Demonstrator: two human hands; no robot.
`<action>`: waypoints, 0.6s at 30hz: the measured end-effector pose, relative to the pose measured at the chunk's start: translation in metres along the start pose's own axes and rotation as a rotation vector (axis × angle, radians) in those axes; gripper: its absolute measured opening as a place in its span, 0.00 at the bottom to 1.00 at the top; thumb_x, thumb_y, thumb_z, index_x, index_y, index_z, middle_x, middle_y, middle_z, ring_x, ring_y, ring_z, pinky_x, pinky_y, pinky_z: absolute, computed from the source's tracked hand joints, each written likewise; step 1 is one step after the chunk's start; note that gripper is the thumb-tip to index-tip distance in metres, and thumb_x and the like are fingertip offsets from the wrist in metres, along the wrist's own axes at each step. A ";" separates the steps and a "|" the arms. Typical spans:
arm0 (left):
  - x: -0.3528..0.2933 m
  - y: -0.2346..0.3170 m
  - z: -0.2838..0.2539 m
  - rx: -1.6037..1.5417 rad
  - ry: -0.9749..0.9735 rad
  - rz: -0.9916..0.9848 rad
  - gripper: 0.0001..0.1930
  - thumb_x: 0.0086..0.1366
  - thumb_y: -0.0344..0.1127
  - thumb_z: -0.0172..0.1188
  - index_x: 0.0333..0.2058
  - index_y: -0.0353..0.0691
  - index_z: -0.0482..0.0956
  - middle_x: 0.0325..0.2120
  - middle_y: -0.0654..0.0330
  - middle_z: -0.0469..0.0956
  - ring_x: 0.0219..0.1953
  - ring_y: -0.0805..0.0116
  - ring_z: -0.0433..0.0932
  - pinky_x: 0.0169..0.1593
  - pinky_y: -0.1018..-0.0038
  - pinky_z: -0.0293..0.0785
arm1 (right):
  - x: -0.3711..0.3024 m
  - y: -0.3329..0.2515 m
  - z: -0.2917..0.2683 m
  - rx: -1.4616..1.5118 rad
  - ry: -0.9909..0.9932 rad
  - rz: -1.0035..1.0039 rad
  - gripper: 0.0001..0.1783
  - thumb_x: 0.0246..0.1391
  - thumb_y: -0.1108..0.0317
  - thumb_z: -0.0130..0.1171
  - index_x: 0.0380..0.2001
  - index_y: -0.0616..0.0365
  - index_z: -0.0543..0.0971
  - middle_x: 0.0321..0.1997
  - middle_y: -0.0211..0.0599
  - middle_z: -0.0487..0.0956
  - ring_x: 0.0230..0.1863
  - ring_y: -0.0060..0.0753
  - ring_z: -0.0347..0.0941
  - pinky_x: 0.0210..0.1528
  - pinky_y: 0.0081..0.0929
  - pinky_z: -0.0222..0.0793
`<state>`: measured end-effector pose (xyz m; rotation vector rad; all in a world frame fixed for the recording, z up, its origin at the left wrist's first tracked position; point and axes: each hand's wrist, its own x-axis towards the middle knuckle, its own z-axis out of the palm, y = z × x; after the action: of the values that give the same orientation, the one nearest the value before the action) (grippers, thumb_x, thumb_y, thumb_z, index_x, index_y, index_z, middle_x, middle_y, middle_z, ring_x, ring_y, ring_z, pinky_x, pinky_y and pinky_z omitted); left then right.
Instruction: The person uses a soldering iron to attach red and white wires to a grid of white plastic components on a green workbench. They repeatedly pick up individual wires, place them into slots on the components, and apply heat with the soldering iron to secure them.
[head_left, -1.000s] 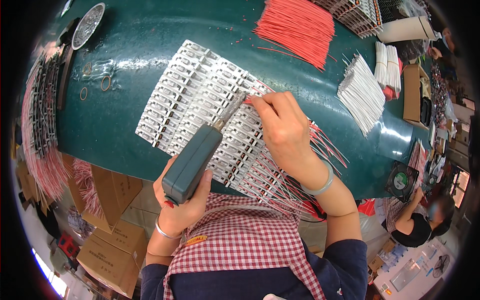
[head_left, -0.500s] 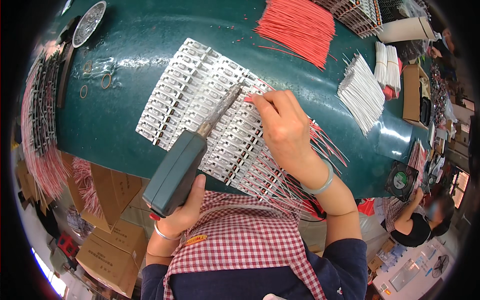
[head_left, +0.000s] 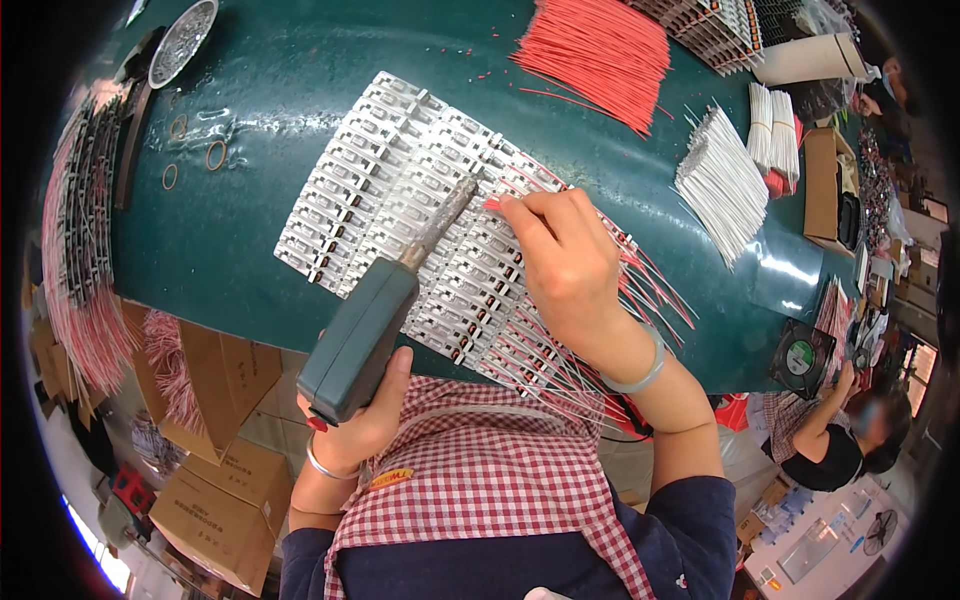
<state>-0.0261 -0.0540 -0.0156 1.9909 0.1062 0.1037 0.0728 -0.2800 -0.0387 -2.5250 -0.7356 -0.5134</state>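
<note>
My left hand is closed round the grip of a dark green soldering gun. Its long, crusted tip slants up over rows of white plastic parts with small metal pieces, laid side by side on the table. Close to that tip, my right hand pinches the ends of a few short red wires between thumb and forefinger. Red and white wires trail from the right-hand row toward my apron, passing partly beneath my right hand and wrist.
A heap of red wires lies at the back of the green table. White wire bundles are to the right, beside a cardboard box. Wired strips stand at the left edge; a metal dish sits behind. A co-worker is at far right.
The soldering gun's tip has drawn back slightly toward me from the far end of the row. My right hand has shifted a little nearer, and red wire shows beyond its fingers.
</note>
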 end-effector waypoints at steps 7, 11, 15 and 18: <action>0.003 0.000 0.002 -0.052 -0.058 -0.034 0.13 0.54 0.23 0.68 0.40 0.29 0.82 0.34 0.53 0.82 0.31 0.67 0.81 0.35 0.75 0.76 | 0.000 -0.002 0.002 0.009 -0.015 0.011 0.16 0.42 0.80 0.61 0.39 0.69 0.80 0.35 0.40 0.74 0.35 0.39 0.71 0.32 0.31 0.71; 0.005 -0.001 0.003 -0.056 -0.093 -0.016 0.12 0.54 0.21 0.67 0.39 0.28 0.81 0.34 0.53 0.81 0.31 0.66 0.80 0.35 0.76 0.75 | -0.001 -0.001 0.003 0.006 -0.027 0.016 0.17 0.41 0.81 0.61 0.39 0.71 0.80 0.35 0.41 0.73 0.35 0.39 0.70 0.32 0.31 0.71; 0.007 0.003 0.004 -0.087 -0.107 -0.046 0.12 0.54 0.20 0.66 0.38 0.27 0.81 0.32 0.54 0.80 0.30 0.67 0.78 0.34 0.77 0.74 | -0.002 -0.002 0.003 0.005 -0.038 0.016 0.17 0.41 0.81 0.61 0.40 0.72 0.80 0.34 0.41 0.73 0.35 0.40 0.70 0.32 0.31 0.71; 0.005 -0.001 0.004 -0.080 -0.111 -0.034 0.12 0.53 0.20 0.66 0.38 0.27 0.81 0.32 0.54 0.79 0.29 0.68 0.78 0.33 0.77 0.73 | -0.001 -0.002 0.002 0.000 -0.048 0.020 0.17 0.42 0.81 0.61 0.40 0.72 0.80 0.34 0.41 0.73 0.35 0.40 0.70 0.32 0.31 0.71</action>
<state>-0.0201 -0.0566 -0.0180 1.9099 0.0627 -0.0244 0.0716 -0.2775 -0.0400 -2.5502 -0.7271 -0.4481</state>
